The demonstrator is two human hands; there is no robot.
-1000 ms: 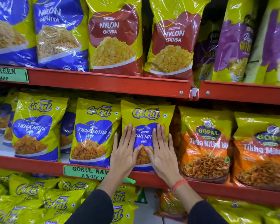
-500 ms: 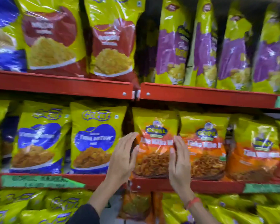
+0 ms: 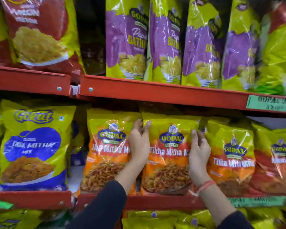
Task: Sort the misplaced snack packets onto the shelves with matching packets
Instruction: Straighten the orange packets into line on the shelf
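A: Both hands shifted right, off the Gokul packet; left hand and right hand now clasp a Gopal packet by its sides.

B: Upright on the red shelf among matching Gopal packets; likely just straightening.

red metal shelving, green price labels.

1. The left hand covers the end of the wording on one Gopal packet.
2. The green label on the upper shelf is blurred and cut by the right edge.
3. Bottom packets are cropped.
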